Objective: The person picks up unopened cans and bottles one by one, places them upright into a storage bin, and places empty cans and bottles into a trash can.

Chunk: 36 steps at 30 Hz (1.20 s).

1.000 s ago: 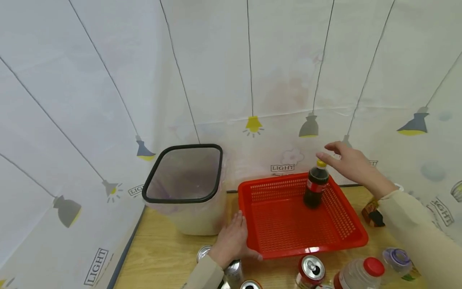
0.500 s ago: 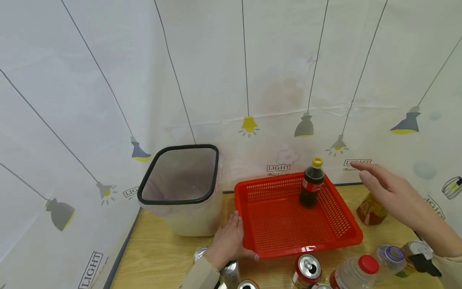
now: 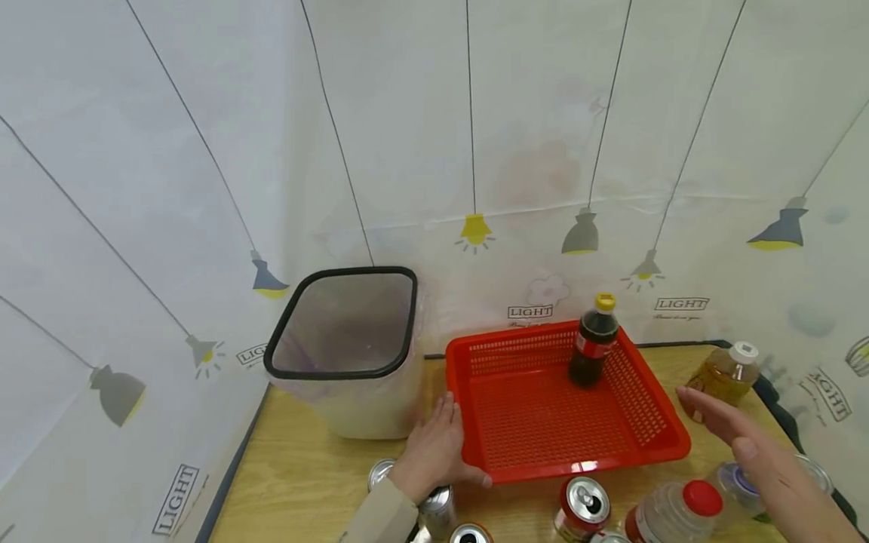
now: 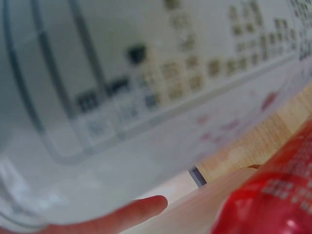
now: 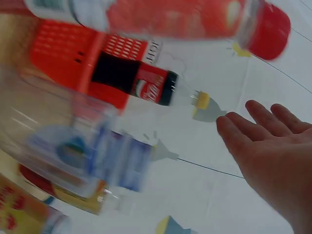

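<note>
While the left hand (image 3: 434, 446) is resting its straight fingers against the left side of the red basket (image 3: 536, 472), the right hand (image 3: 767, 452) is hovering off to the right, fingers stretched out, holding nothing. Near those fingertips, the amber bottle (image 3: 721, 383) is standing on the bench (image 3: 292, 467); whether they are touching, the views aren't showing. Inside the basket, the cola bottle (image 3: 594, 348) is standing upright towards the far right corner, so that placement is looking done! Nearer the person, the red-capped bottle (image 3: 668, 514), purple-capped bottle (image 3: 733, 490), red can (image 3: 584, 509) and silver can (image 3: 438, 510) are all sitting outside, so the work is seemingly only just getting going.
</note>
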Motion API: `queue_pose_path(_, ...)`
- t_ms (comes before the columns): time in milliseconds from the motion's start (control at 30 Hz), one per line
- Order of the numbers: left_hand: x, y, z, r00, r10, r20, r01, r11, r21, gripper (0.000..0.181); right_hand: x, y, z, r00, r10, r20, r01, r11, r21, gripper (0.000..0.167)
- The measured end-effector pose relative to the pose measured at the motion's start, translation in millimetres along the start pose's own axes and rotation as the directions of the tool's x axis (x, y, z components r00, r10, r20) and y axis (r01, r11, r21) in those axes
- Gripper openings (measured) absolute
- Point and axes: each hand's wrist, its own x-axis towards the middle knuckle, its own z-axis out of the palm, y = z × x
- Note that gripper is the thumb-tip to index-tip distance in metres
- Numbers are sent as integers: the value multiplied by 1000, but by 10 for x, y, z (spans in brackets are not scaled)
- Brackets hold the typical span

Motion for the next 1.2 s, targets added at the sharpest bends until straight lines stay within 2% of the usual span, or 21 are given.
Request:
queue_pose_path(133, 5, 4, 5, 1000, 5, 5, -5, 1000, 7, 129, -68, 221, 103, 999, 16, 51, -20, 997, 74, 64)
queue_pose_path(267, 12, -4, 8, 1000, 4, 13, -4, 1000, -8, 129, -110, 462, 210, 1000, -6, 19, 6, 999, 34, 57)
queue_pose_path(400, 22, -15, 11, 1000, 3, 24, -3, 1000, -26, 129, -129, 603, 312, 1000, 17, -4, -17, 1000, 13, 61)
queue_pose_path(567, 31, -17, 15, 999, 7, 35, -6, 1000, -25, 129, -145, 599, 380, 993, 113, 38, -115, 992, 54, 72)
queue_pose_path(667, 35, -18, 23, 999, 5, 43, -4, 1000, -28, 129, -150, 581, 412, 989, 142, 35, -144, 987, 65, 77)
queue_pose_path(933, 28, -22, 21, 999, 9, 36, -7, 999, -45, 129, -183, 623, 510, 991, 137, -1, -135, 977, 167, 78)
queue_pose_path(1067, 22, -14, 15, 999, 8, 33, -6, 999, -45, 129, -189, 642, 578, 992, 119, -42, -110, 979, 169, 75)
queue_pose_path(1200, 18, -6, 6, 1000, 9, 29, -8, 999, -49, 130, -190, 634, 639, 994, 67, -87, -57, 992, 116, 69)
